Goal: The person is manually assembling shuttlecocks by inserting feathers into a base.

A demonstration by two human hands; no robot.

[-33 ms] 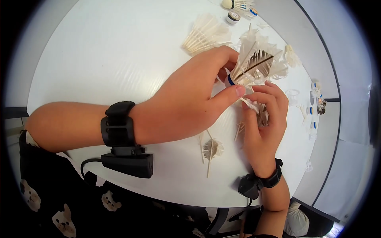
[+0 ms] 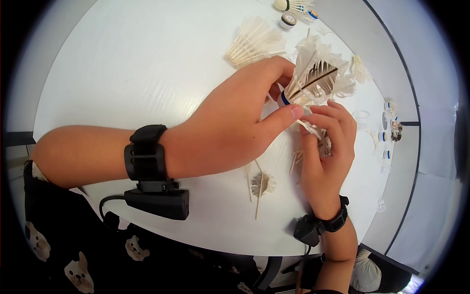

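My left hand (image 2: pixel 235 110) is closed round the blue-banded base of a feather shuttlecock (image 2: pixel 313 73), its skirt tilted up and to the right. One dark-striped feather stands out among ragged white ones. Just below the base, my right hand (image 2: pixel 325 152) pinches a white feather (image 2: pixel 309 129) between thumb and fingers. Whether that feather is still joined to the shuttlecock is hidden. Under my right palm lie some loose feather pieces (image 2: pixel 296 158), partly covered. Nearer to me on the table rests a loose grey-white feather (image 2: pixel 260 185) with a bare quill beside it.
A cone of white feathers (image 2: pixel 254 41) lies beyond my left hand. At the far edge are a shuttlecock (image 2: pixel 289 6) and a round cork base (image 2: pixel 288 21). Another feather bundle (image 2: pixel 361 69) and several blue-banded bases (image 2: pixel 383 136) sit along the right side of the white table (image 2: pixel 122 63).
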